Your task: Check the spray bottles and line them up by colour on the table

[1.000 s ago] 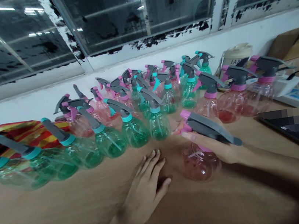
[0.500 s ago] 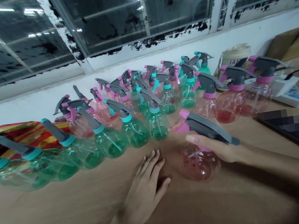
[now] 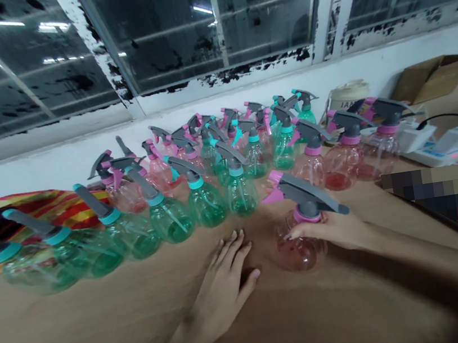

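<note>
My right hand [image 3: 339, 230] is wrapped round a clear pink spray bottle [image 3: 302, 252] with a grey and pink trigger head. The thumb lies across the bottle just below its pink collar, and the other fingers are mostly hidden behind it. Palm down on the table [image 3: 251, 327], my left hand [image 3: 223, 286] rests to the left of that bottle, fingers stretched out and holding nothing. Beyond its fingertips stands a clear green spray bottle [image 3: 241, 195], at the right end of a row of several green ones with turquoise collars.
Several pink spray bottles [image 3: 343, 169] stand at the right, with more pink and green ones crowded towards the wall. A power strip with plugs [image 3: 434, 145] and a dark flat device [image 3: 443, 209] are at the right, an open cardboard box [image 3: 438, 79] behind. Red-yellow packaging [image 3: 54, 204] lies left.
My right hand has slid down from the trigger head to the pink bottle's neck and upper body. The left hand has stayed put. The view has shifted slightly.
</note>
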The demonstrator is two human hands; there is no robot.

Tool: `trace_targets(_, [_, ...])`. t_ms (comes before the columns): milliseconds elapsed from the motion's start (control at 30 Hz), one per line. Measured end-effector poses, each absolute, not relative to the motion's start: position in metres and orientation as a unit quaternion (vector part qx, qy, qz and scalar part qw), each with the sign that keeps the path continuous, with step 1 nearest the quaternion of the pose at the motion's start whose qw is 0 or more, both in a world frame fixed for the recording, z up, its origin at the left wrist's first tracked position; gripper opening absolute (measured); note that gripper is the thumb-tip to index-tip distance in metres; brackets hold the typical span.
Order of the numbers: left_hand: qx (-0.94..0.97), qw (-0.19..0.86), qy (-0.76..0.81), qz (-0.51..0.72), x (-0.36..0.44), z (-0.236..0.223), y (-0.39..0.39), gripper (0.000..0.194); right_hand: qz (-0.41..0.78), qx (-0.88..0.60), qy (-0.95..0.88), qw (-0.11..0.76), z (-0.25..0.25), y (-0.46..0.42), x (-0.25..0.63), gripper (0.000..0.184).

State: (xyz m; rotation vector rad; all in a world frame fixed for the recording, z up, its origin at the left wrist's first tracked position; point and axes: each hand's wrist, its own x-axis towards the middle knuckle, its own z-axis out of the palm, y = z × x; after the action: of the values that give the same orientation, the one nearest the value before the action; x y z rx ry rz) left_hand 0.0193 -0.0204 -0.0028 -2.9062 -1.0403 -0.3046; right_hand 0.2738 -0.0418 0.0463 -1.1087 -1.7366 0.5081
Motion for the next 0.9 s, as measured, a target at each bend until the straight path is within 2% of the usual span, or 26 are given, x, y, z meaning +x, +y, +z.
trace_targets(67, [-0.936,0.019,-0.338,-0.096,0.019,-0.003,-0.02,0.043,0.182,-0.477,-0.725,0.462,0.046,-0.048,0.275,0.02])
trace_targets(200, [-0.935,0.016,-0.338,-0.108,0.019,-0.004,-0.021,0.042,0.156,-0.511,-0.737,0.414,0.039,-0.062,0.278,0.035])
trace_targets(433, [-0.935,0.016,-0.337,-0.107,0.021,-0.004,-0.021,0.041,0.072,-0.594,-0.691,0.406,0.013,-0.086,0.284,0.058])
trace_targets(900, [-0.932,0.031,-0.344,-0.111,0.024,-0.004,-0.024,0.038,0.099,-0.632,-0.653,0.405,0.018,-0.079,0.282,0.051])
